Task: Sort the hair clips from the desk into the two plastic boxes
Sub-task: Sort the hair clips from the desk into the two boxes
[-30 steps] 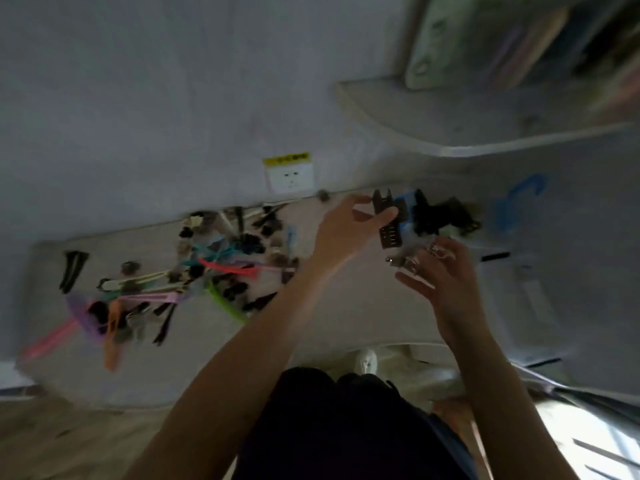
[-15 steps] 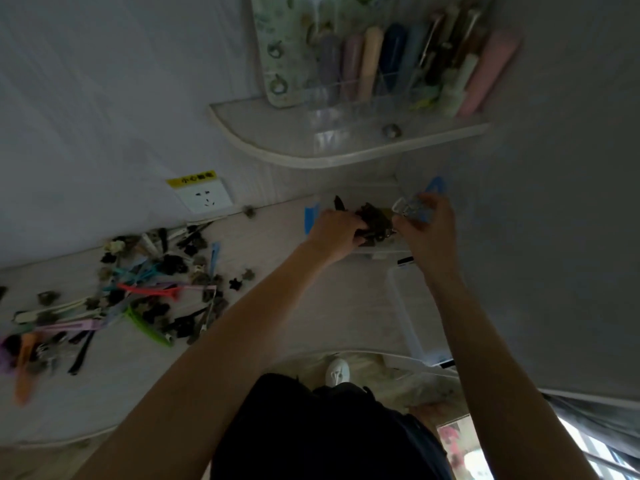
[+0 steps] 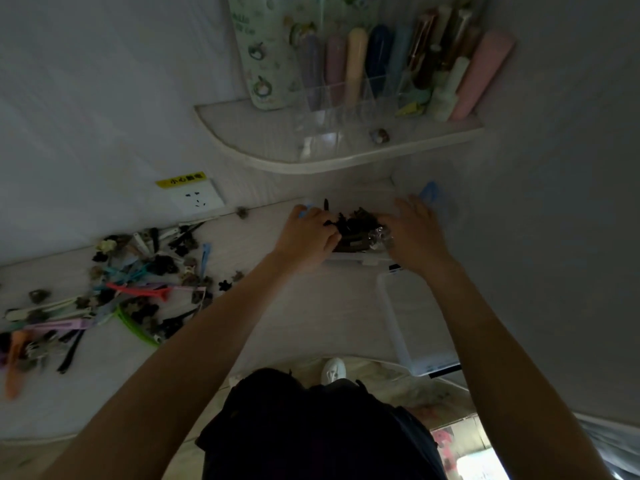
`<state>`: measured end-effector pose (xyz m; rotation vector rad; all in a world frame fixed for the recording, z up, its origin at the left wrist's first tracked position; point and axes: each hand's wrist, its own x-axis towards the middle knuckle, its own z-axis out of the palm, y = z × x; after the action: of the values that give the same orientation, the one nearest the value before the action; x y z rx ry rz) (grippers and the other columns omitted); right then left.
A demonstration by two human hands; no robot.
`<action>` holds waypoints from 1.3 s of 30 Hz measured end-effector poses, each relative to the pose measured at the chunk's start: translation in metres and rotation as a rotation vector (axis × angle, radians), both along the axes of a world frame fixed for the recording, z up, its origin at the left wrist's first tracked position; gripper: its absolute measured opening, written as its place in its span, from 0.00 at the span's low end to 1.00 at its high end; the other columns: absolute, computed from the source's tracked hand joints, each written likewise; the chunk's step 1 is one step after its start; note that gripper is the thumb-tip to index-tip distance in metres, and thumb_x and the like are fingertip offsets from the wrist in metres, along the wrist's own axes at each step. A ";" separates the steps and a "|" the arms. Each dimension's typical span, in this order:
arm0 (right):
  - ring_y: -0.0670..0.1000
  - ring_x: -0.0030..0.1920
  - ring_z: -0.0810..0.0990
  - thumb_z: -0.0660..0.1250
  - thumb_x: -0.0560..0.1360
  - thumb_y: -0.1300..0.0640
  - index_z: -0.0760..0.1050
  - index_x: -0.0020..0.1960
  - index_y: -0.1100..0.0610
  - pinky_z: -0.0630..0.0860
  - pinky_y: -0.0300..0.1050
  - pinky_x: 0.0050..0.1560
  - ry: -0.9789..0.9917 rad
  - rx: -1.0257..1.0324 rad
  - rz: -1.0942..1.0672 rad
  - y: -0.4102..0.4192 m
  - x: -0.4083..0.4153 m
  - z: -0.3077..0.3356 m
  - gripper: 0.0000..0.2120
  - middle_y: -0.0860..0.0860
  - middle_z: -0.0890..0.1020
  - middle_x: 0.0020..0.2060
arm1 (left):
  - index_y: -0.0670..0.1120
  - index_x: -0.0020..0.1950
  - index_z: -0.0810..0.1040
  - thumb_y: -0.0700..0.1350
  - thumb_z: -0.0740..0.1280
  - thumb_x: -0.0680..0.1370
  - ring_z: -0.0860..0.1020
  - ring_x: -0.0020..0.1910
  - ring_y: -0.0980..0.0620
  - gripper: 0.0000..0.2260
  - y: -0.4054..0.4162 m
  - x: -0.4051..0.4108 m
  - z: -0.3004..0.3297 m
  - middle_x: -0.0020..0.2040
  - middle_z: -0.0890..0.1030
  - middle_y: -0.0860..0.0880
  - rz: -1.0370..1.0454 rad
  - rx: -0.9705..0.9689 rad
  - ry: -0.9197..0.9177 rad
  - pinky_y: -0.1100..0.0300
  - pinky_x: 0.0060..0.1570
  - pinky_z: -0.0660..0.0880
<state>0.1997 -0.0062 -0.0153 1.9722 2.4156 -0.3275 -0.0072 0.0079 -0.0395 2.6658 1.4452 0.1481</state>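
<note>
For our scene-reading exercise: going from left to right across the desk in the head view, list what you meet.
Pile of loose hair clips → left hand → dark clips heaped in the far plastic box → right hand → blue box latch.

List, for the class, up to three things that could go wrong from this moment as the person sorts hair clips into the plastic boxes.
1. The far box looks heaped with dark clips; with the left hand and right hand both pressing in, some may spill onto the desk.
2. The pile of loose clips looks tangled, so lifting one may drag others along.
3. Dim light could hide the clear near box, so an arm might knock it.
</note>
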 end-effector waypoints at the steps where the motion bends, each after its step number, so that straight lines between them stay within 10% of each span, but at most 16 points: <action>1: 0.61 0.66 0.66 0.62 0.74 0.64 0.77 0.57 0.60 0.61 0.52 0.61 0.011 0.042 -0.006 -0.002 0.001 -0.002 0.13 0.62 0.74 0.62 | 0.47 0.52 0.82 0.52 0.54 0.78 0.78 0.55 0.46 0.18 -0.001 -0.001 -0.001 0.56 0.81 0.49 0.001 0.034 -0.075 0.46 0.61 0.66; 4: 0.60 0.53 0.76 0.57 0.73 0.61 0.81 0.45 0.63 0.62 0.50 0.50 -0.028 0.094 -0.025 -0.012 0.000 -0.012 0.14 0.62 0.82 0.46 | 0.49 0.64 0.75 0.52 0.54 0.81 0.71 0.66 0.50 0.17 -0.011 0.005 0.001 0.64 0.77 0.51 -0.066 -0.116 -0.048 0.47 0.71 0.53; 11: 0.58 0.62 0.72 0.47 0.76 0.52 0.81 0.47 0.60 0.56 0.49 0.55 -0.065 0.049 -0.014 -0.015 -0.003 -0.027 0.24 0.61 0.81 0.52 | 0.49 0.68 0.71 0.51 0.46 0.83 0.64 0.71 0.52 0.20 -0.021 0.018 0.001 0.69 0.72 0.53 0.007 -0.233 0.055 0.52 0.73 0.45; 16: 0.60 0.47 0.78 0.52 0.73 0.55 0.80 0.48 0.58 0.69 0.49 0.49 0.083 0.231 -0.151 -0.038 -0.015 -0.023 0.18 0.59 0.82 0.44 | 0.46 0.63 0.76 0.49 0.50 0.83 0.74 0.63 0.50 0.18 -0.026 0.008 -0.001 0.63 0.78 0.49 0.024 -0.223 -0.145 0.54 0.72 0.55; 24: 0.58 0.54 0.75 0.54 0.73 0.57 0.78 0.55 0.58 0.70 0.47 0.56 0.420 0.187 0.113 -0.061 -0.102 -0.021 0.17 0.56 0.79 0.52 | 0.45 0.57 0.78 0.41 0.60 0.78 0.79 0.50 0.51 0.11 -0.102 -0.096 -0.009 0.54 0.82 0.48 0.515 0.016 -0.631 0.61 0.51 0.74; 30: 0.60 0.57 0.72 0.64 0.69 0.61 0.76 0.59 0.55 0.71 0.54 0.57 0.371 -0.117 0.563 -0.094 -0.215 -0.060 0.18 0.57 0.77 0.55 | 0.47 0.61 0.76 0.32 0.63 0.72 0.75 0.57 0.44 0.19 -0.167 -0.213 -0.039 0.59 0.78 0.45 1.033 -0.115 -0.460 0.55 0.52 0.73; 34: 0.59 0.57 0.72 0.67 0.73 0.54 0.74 0.60 0.58 0.72 0.51 0.52 0.297 -0.350 0.668 -0.117 -0.272 -0.081 0.17 0.59 0.74 0.57 | 0.46 0.59 0.78 0.28 0.63 0.67 0.75 0.57 0.41 0.24 -0.194 -0.267 -0.052 0.58 0.79 0.43 0.911 -0.189 -0.318 0.51 0.54 0.73; 39: 0.58 0.43 0.80 0.59 0.73 0.55 0.79 0.47 0.57 0.77 0.45 0.32 0.287 -0.176 0.602 -0.123 -0.297 -0.096 0.11 0.58 0.79 0.46 | 0.46 0.54 0.79 0.34 0.70 0.66 0.77 0.54 0.40 0.18 -0.182 -0.299 -0.063 0.50 0.82 0.44 0.691 -0.242 -0.186 0.50 0.53 0.74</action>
<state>-0.0968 -0.1291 -0.1118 1.1127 2.8716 -0.8027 -0.3059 -0.1745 -0.1021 1.8201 2.0882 0.2452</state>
